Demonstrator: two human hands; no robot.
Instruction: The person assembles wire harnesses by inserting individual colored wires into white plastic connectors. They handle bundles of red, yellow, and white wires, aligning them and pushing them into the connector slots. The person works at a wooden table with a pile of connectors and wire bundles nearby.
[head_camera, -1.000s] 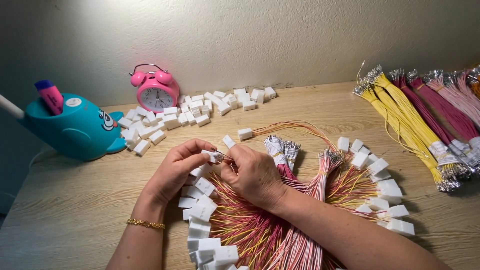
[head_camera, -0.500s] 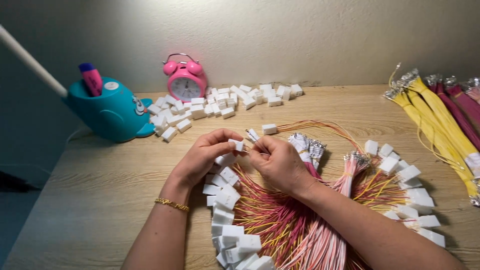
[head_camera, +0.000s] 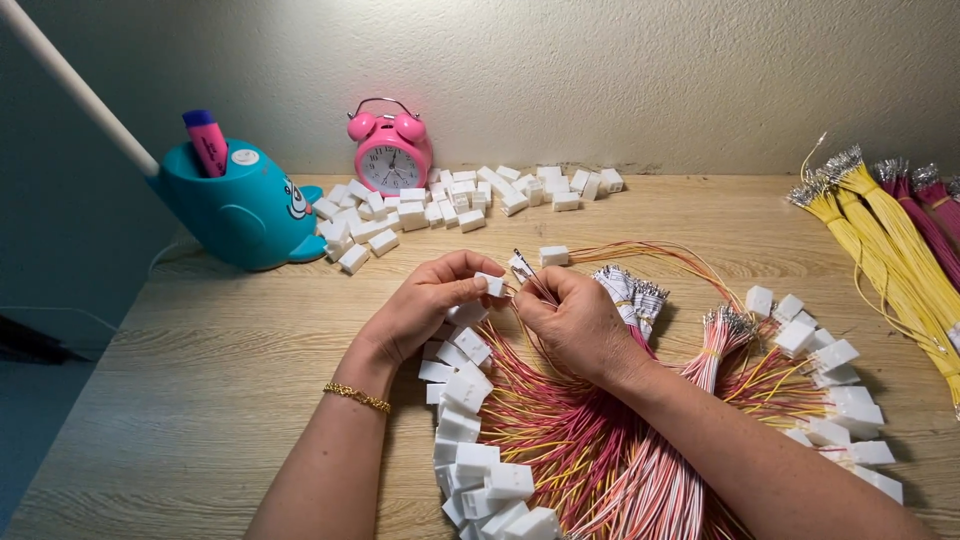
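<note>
A: White connector (head_camera: 491, 284), where is it found?

B: It is pinched between the thumb and fingertips of the left hand (head_camera: 425, 305), at the hand's two o'clock, above the wooden table (head_camera: 200, 380).

A: And what is seen at the far left?

B: A teal whale-shaped holder (head_camera: 245, 210) with a pink marker (head_camera: 207, 142) is stood at ten o'clock from the left hand. A pink alarm clock (head_camera: 392, 152) is placed at twelve o'clock, with a heap of loose white connectors (head_camera: 450, 200) just beside it.

A: The right hand?

B: The right hand (head_camera: 575, 320) is closed on a thin wire end (head_camera: 530, 272), held at its eleven o'clock, just beside the connector. Whether the two are touching cannot be told.

A: Below the hands?

B: A fan of red and yellow wires (head_camera: 600, 450) is spread at six o'clock. Bundles of yellow and magenta wires (head_camera: 890, 240) are laid at the right hand's two o'clock, well apart.
</note>
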